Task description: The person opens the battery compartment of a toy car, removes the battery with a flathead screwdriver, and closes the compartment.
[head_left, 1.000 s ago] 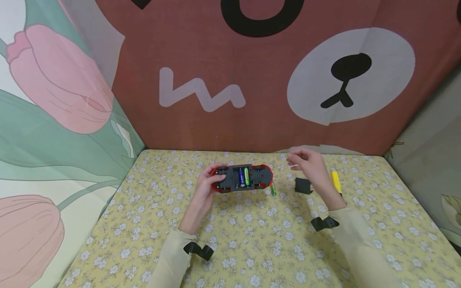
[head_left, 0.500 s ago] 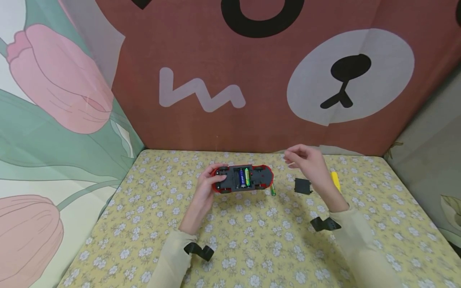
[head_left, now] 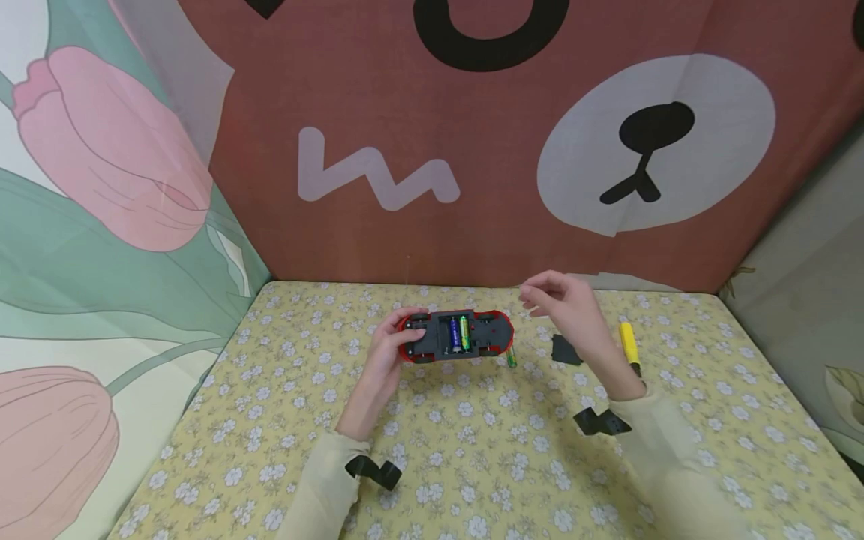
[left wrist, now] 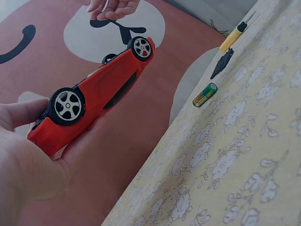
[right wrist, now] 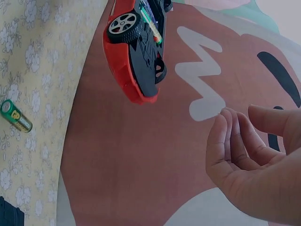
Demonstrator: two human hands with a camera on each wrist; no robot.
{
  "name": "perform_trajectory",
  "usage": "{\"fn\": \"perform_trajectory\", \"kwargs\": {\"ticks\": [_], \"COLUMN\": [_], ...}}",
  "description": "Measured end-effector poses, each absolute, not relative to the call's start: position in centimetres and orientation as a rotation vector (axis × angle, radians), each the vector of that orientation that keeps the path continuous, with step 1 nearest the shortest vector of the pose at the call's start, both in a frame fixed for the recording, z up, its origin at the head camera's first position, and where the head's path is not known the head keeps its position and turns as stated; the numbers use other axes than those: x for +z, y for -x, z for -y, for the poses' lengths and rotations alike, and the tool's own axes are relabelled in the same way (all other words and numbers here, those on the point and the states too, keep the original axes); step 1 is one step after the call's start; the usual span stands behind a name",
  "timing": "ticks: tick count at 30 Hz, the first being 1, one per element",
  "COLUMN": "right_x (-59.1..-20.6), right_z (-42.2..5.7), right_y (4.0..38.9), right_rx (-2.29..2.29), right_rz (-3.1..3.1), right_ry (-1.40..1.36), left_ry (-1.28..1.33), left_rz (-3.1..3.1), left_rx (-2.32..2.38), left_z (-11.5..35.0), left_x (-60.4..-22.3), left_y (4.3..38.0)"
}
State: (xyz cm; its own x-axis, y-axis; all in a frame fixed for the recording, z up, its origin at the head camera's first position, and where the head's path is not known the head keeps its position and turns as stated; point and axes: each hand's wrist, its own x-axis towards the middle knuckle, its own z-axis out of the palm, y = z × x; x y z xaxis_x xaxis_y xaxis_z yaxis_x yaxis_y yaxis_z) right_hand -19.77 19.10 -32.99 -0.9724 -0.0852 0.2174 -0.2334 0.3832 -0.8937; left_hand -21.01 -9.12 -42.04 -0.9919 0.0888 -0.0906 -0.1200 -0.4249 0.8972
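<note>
My left hand grips one end of a red toy car, its thumb on the dark underside. The car is turned belly-up above the table. In its uncovered battery compartment lie a blue battery and a green battery, side by side. To the right of the car hovers my right hand, with nothing in it; the right wrist view shows its fingers loosely bent and the thumb apart from them. A loose green battery lies on the table below the car's right end.
A black battery cover lies on the flowered tablecloth, partly behind my right wrist. Farther right is a yellow screwdriver, its metal shaft visible in the left wrist view. A printed cloth wall stands behind the table.
My right hand has drifted slightly left toward the car, so the screwdriver shows more fully and the cover less. The left hand and the car have barely moved.
</note>
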Motion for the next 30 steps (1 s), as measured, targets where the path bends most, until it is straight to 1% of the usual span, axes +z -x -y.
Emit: {"fn": "perform_trajectory", "kwargs": {"ticks": [13,22,30], "right_x": [-33.7,-34.4,-35.1], "right_z": [-17.2,-15.8,-14.7], "right_y": [19.7,19.4,19.3], "right_rx": [1.616,1.509,1.502], "right_rz": [2.536,2.558,2.549], "right_ry": [-0.321,-0.327,-0.418], "left_ry": [0.025,0.018,0.023], "left_rz": [-1.628,-1.627,-1.628], "left_rx": [2.539,2.541,2.544], "left_z": [9.1,9.0,9.0], "left_x": [-42.2,-42.4,-42.5], "left_y": [21.0,21.0,21.1]}}
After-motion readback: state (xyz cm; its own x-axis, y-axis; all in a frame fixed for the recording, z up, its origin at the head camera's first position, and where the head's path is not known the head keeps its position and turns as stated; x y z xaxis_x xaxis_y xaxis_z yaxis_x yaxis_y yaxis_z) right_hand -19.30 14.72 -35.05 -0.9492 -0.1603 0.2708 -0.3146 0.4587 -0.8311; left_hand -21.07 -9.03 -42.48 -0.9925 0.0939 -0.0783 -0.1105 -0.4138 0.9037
